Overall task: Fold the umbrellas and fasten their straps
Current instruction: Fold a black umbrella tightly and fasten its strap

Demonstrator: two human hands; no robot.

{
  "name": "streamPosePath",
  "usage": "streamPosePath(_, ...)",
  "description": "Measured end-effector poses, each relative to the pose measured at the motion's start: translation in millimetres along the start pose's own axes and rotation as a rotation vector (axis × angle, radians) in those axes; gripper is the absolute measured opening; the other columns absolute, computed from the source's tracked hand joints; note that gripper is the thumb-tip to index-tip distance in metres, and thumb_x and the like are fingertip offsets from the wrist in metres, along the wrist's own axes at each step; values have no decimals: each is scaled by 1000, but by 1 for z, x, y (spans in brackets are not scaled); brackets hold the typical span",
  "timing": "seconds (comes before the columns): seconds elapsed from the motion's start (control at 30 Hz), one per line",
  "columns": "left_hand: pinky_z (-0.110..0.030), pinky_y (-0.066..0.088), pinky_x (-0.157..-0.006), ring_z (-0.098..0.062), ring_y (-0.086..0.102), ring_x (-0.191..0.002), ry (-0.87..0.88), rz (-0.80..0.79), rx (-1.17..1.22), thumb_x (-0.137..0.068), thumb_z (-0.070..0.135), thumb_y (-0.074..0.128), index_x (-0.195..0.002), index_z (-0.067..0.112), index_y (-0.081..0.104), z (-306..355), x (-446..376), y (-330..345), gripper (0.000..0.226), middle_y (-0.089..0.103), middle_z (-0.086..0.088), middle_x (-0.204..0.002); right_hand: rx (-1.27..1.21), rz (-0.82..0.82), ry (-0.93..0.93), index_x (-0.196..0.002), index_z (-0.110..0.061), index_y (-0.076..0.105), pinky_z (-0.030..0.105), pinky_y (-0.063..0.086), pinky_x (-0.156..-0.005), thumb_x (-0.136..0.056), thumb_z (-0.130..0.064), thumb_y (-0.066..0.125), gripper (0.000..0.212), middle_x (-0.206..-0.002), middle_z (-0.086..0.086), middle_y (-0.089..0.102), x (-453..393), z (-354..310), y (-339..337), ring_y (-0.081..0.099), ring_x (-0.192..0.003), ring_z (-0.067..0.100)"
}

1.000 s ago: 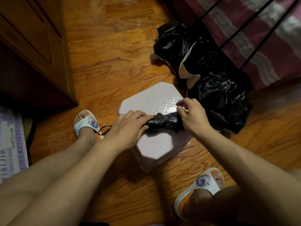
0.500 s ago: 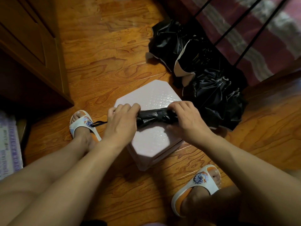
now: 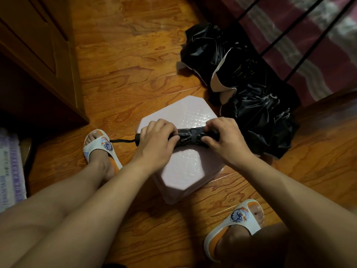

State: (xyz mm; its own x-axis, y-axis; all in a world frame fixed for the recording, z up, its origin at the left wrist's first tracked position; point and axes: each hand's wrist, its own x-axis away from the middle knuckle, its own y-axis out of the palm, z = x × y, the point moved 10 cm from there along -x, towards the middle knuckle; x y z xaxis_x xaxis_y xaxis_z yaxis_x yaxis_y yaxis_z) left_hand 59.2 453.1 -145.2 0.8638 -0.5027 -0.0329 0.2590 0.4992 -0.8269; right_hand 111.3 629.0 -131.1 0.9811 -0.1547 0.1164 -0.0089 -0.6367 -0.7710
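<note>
Umbrella lies rolled on the stool, both hands holding it tight. Its strap could pop open if they let go. More umbrellas wait at two o'clock.

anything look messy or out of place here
Yes: two black umbrellas lie crumpled and unfolded in a heap on the floor, past the pink stool, their fabric loose and ribs showing. The rolled umbrella that the left hand and right hand grip looks tidy, its strap wrapped round it.
</note>
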Motion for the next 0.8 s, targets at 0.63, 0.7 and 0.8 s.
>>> streamPosePath(0.63,-41,40,-77,-25,51,-88,-160,-90,90,-103,25,49,-80,15,51,-11,-1,-3,25,51,4,-83,-338,-33,383,-93,-15,66,27,42,-65,-104,-27,56,19,-93,4,66,3,29,5,59,-84,16)
streamPosePath(0.7,-38,33,-72,-25,49,-85,-201,-107,52,-104,28,48,-82,15,50,-12,-2,-4,26,48,7,-80,-265,-69,296,-93,-20,62,24,40,-64,-104,-28,56,15,-93,0,63,3,20,6,57,-84,12)
streamPosePath(0.8,-38,31,-69,-25,51,-82,-222,-135,68,-104,31,48,-82,14,50,-15,-2,-4,28,51,3,-81,-240,-80,216,-88,-26,60,22,44,-69,-100,-25,63,12,-98,-2,66,5,14,6,59,-90,12)
